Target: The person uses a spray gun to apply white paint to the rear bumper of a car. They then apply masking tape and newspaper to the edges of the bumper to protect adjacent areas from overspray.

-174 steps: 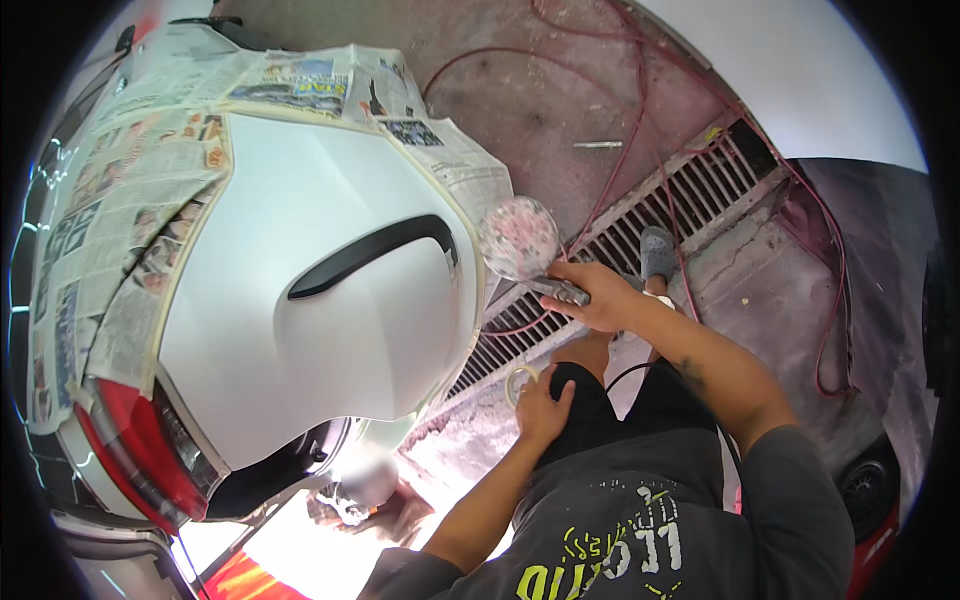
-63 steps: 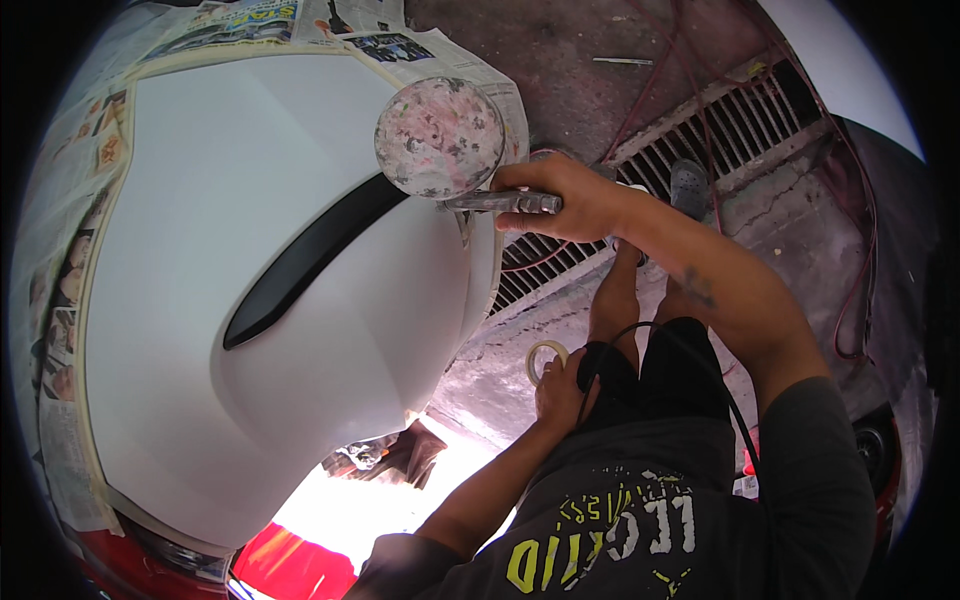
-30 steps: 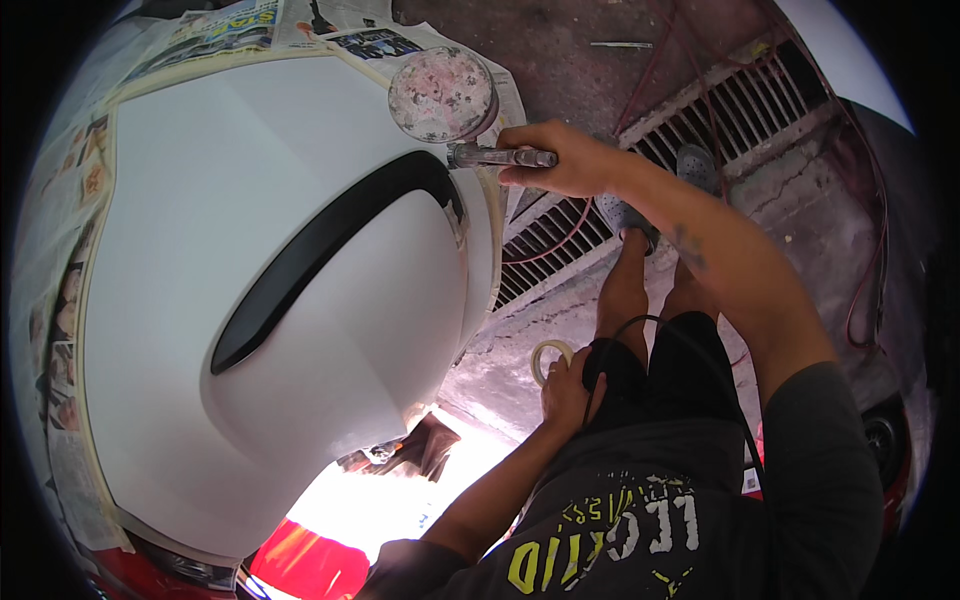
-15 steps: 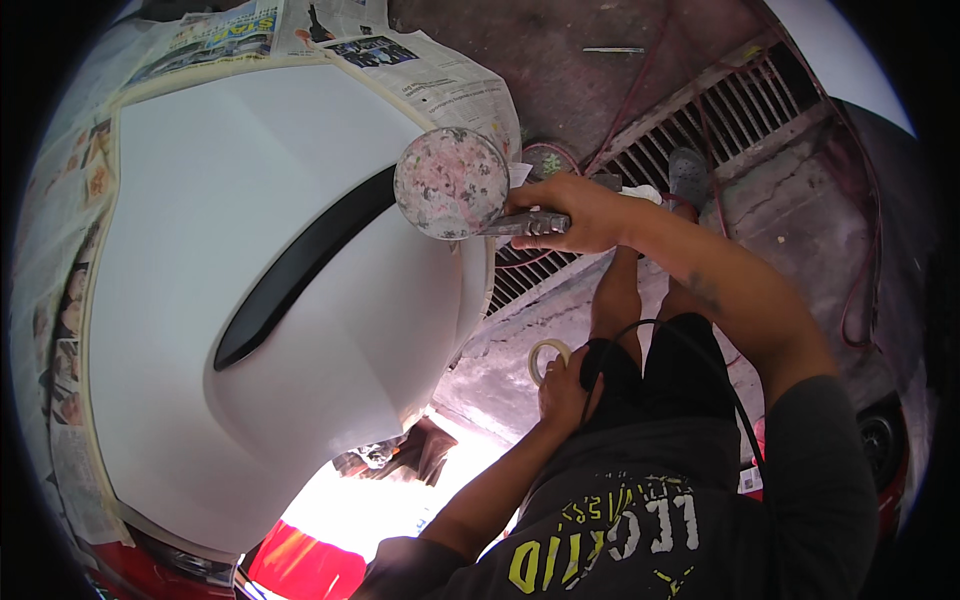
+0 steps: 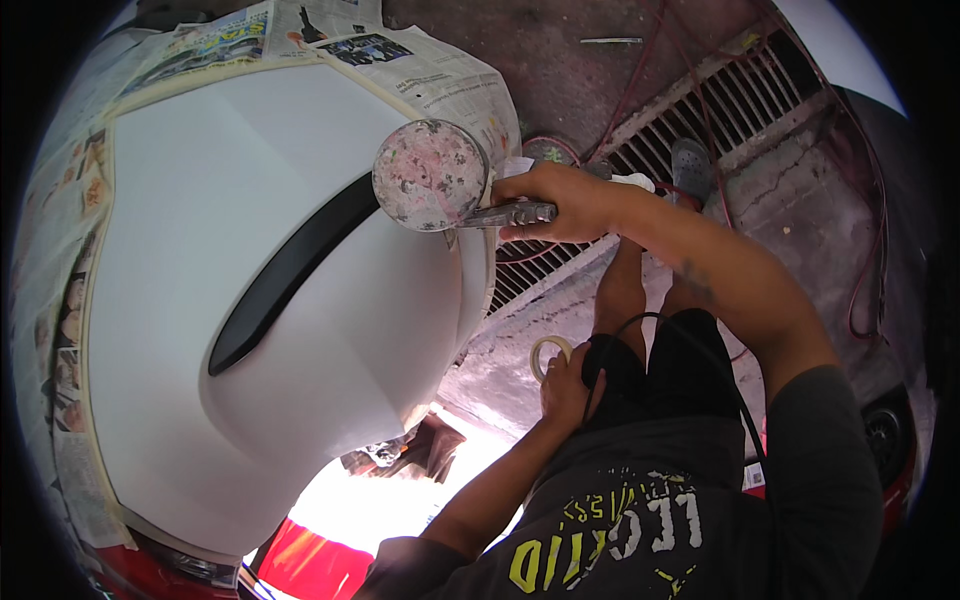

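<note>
Since a second ago, your right hand [image 5: 560, 203] has brought the spray gun [image 5: 430, 175] lower in view, from beyond the upper end of the black strip [image 5: 287, 278] to over it. Your right grip is clamped on the gun's handle, though your hand hides part of it. The round, paint-spotted cup covers the nozzle and that end of the strip, so you cannot tell how near the gun stands to the white panel [image 5: 330, 350] below. Your left hand [image 5: 570, 392], by your thigh, is closed on a tape roll [image 5: 535, 358] (your fingers cover its right side). Farther out, newspaper [image 5: 468, 92] borders the panel, and your right hand and forearm interrupt the floor grate [image 5: 745, 108]. A black hose [image 5: 648, 315] disappears beside your sleeve.
</note>
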Available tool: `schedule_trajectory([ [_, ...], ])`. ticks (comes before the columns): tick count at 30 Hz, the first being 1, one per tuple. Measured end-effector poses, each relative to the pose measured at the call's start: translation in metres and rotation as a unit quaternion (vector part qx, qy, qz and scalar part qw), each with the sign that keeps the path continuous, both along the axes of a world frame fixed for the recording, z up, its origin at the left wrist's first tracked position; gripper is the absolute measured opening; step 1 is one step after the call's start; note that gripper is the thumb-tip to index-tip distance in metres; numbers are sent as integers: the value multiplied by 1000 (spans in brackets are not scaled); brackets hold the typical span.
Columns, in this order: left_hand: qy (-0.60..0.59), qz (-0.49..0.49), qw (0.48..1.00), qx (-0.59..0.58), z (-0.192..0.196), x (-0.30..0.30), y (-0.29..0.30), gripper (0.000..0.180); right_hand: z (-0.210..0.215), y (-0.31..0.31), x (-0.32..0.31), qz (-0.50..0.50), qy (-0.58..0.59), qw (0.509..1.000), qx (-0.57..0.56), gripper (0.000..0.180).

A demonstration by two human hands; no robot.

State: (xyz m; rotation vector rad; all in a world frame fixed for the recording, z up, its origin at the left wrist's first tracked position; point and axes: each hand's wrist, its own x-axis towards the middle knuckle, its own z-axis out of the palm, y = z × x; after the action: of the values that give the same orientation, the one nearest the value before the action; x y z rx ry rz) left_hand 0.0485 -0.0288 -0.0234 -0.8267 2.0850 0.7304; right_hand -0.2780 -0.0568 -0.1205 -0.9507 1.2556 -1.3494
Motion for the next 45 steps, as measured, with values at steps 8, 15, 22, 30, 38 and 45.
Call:
schedule_trajectory([
  [8, -9, 5, 1000, 8, 1, 4, -2, 58, 2, -13, -12, -21, 24, 999, -9, 28],
  [15, -11, 13, 1000, 6, 4, 4, 1, 58, 10, -21, -17, -34, 2, 999, -19, 27],
  [22, 14, 9, 1000, -7, 4, 2, 5, 58, 54, -20, -25, -40, -35, 996, -72, 28],
  [30, 28, 16, 999, -12, 7, -1, 7, 59, 114, -21, -31, 2, -50, 996, -77, 31],
  [38, 12, 18, 999, -26, 17, -13, 4, 60, 164, -30, -17, 2, -65, 989, -136, 28],
  [45, 26, 7, 999, -32, 21, -13, -3, 61, 194, -40, -12, -43, -31, 985, -166, 30],
])
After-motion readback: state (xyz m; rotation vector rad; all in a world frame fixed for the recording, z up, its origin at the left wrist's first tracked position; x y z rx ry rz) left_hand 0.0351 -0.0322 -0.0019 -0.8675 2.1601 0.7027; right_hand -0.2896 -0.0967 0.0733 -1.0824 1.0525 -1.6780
